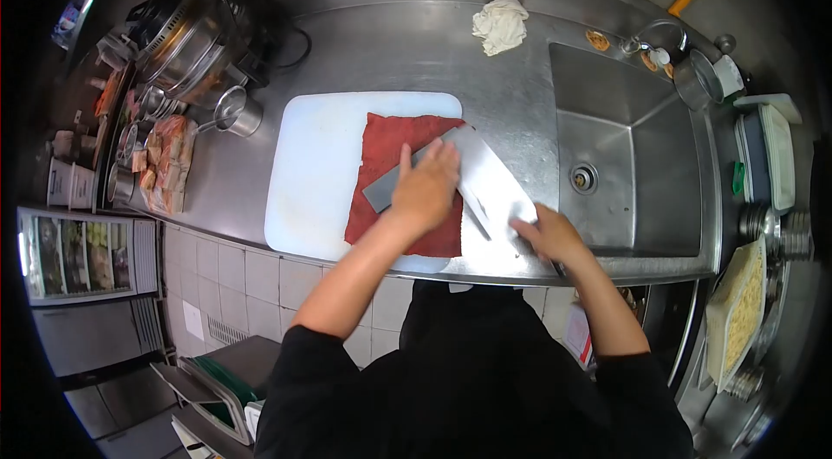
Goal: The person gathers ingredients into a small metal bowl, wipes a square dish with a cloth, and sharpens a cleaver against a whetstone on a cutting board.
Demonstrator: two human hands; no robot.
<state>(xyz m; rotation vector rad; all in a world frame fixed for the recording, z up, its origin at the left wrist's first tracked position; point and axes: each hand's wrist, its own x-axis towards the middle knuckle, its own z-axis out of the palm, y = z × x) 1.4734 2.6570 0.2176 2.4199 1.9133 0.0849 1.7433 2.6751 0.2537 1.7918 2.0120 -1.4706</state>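
A red cloth (374,147) lies over the right part of a white cutting board (312,164). On the cloth is a flat grey slab (378,192), slanted and partly covered. A broad-bladed knife (494,177) crosses the slab's upper end and reaches past the board's right edge. My left hand (426,188), slightly blurred, has its fingers stretched out over the slab and the blade's far end; exact contact is hidden. At the blade's near right end, my right hand (552,236) is closed on the knife, its handle mostly hidden.
A steel sink (628,173) is sunk into the counter (347,52) on the right. A crumpled white cloth (501,26) lies at the back. Left are a steel pot (243,117), an appliance (186,47) and packages (169,164). A food tray (737,316) stands at far right.
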